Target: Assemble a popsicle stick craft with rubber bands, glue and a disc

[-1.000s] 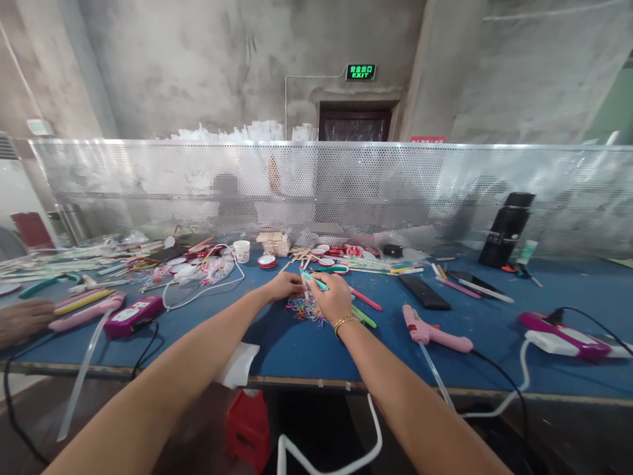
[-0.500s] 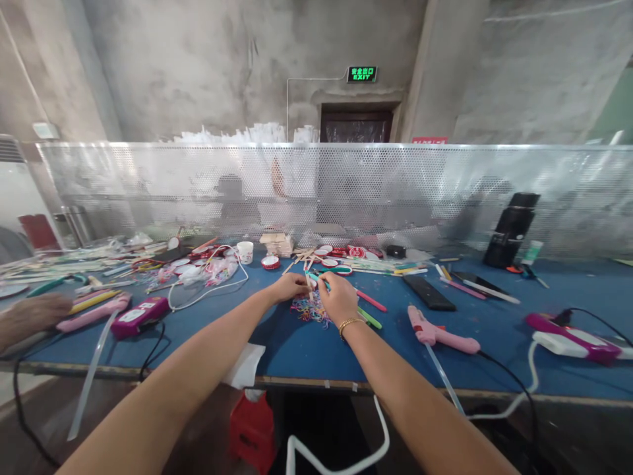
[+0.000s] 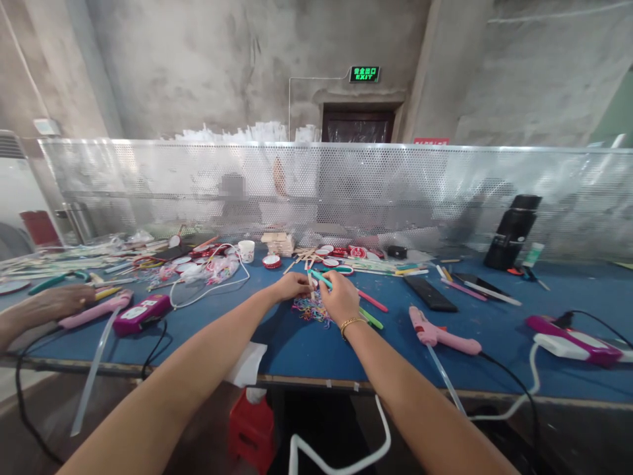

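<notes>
Head view: both hands meet mid-table, a bit toward the far edge. Left hand point(image 3: 291, 287) is curled, knuckles up, fingertips pinching something small at the stick's lower end; can't tell what exactly. Right hand point(image 3: 341, 298) is closed around a teal stick point(image 3: 320, 278), which angles up and left from the fingers, tip pointing toward the far edge. Gold bracelet point(image 3: 352, 322) on the right wrist. Directly under both hands, a loose pile of coloured rubber bands point(image 3: 309, 309) lies on the blue table point(image 3: 297, 349). Just right of the right hand: a red stick point(image 3: 372, 300) and a green stick point(image 3: 370, 318), flat on the table. Further right, a pink glue gun point(image 3: 442, 332) lies on its side, clear glue stick sticking out toward the near edge. Black flat bar point(image 3: 429, 293) beyond it. Near the right edge, a magenta-and-white device point(image 3: 573, 338) with cable. Left half: another magenta device point(image 3: 141, 313), a second pink glue gun point(image 3: 93, 310), white cord looped point(image 3: 208, 290) beside a small white cup point(image 3: 246, 251). Another person's hand point(image 3: 59, 302) rests at the left edge, touching the second glue gun area. Wooden sticks and red-white round tins point(image 3: 270, 261) sit along the far edge, in front of a perforated metal screen point(image 3: 346, 191). Black bottle point(image 3: 512, 231) at the far right corner.
</notes>
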Demonstrator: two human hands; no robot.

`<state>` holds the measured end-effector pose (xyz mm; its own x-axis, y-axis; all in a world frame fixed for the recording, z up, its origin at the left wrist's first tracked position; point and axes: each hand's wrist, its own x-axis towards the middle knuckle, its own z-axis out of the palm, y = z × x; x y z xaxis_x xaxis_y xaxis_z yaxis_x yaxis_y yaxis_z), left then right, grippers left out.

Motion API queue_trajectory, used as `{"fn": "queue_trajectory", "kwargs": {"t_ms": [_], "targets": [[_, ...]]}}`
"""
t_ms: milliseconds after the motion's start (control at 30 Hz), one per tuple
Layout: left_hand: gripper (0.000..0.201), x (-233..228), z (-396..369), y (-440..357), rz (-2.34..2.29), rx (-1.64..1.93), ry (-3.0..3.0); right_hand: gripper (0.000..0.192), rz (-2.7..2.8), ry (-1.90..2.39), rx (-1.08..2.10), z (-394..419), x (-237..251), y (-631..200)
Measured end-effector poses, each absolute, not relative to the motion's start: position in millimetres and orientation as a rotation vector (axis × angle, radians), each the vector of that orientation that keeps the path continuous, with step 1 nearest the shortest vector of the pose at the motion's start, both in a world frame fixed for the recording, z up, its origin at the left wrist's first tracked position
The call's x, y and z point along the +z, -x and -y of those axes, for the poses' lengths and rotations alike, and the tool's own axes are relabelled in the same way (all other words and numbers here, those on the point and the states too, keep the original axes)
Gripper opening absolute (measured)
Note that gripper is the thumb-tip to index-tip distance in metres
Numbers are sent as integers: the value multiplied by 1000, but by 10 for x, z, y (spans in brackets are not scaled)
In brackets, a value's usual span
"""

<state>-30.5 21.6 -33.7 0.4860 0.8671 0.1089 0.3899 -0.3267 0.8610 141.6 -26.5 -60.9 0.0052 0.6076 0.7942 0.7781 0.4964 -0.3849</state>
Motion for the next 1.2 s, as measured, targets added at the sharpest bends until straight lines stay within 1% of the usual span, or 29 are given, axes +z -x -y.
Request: {"fn": "queue_trajectory", "kwargs": {"t_ms": [167, 367, 733, 1200], "targets": [[32, -346, -232, 311, -1043, 734, -1918, 15, 1693, 1180, -232, 273, -605, -1425], [33, -325, -225, 300, -1034, 719, -1940, 20, 1712, 1186, -262, 276, -601, -1414], [31, -333, -242, 303, -1049, 716, -1929, 19, 1705, 1257, -270, 239, -625, -1403], [33, -411, -323, 335, -1032, 723, -1914, 19, 1711, 1238, -269, 258, -616, -1393]]}}
